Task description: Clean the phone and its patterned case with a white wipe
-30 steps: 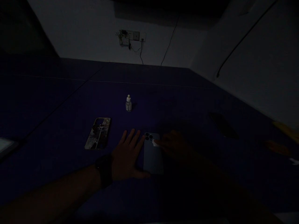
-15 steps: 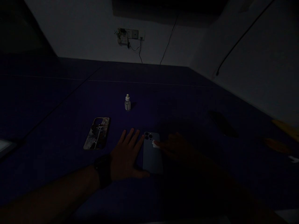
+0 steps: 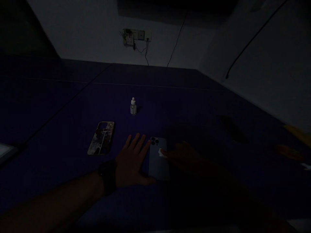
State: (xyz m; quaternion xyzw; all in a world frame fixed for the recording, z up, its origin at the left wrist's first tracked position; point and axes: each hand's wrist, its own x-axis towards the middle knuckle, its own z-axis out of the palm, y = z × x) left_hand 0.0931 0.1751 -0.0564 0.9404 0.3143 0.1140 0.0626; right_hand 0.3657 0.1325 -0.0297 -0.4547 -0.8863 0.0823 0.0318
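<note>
A smartphone (image 3: 158, 166) lies back up on the dark blue table, its camera block toward the far end. My left hand (image 3: 132, 163) is spread flat to its left, fingers apart, index fingertip and thumb at the phone's edge. A dark watch is on that wrist. From the right, my right hand (image 3: 182, 155) presses a small white wipe (image 3: 160, 152) onto the phone's back with a fingertip; its other fingers look curled and are lost in shadow. Left of my left hand lies a patterned phone case (image 3: 101, 138).
Beyond my hands stands a small dropper bottle (image 3: 133, 107). Farther right lies a dark flat object (image 3: 232, 128), perhaps another phone. Yellow and orange items (image 3: 297, 134) sit at the right edge, and a pale-topped object (image 3: 7, 151) at the left. Wall sockets (image 3: 136, 35) with cords are behind.
My right hand and the white wipe have slid slightly toward me along the phone's back. My left hand stays in place. The picture is a little darker.
</note>
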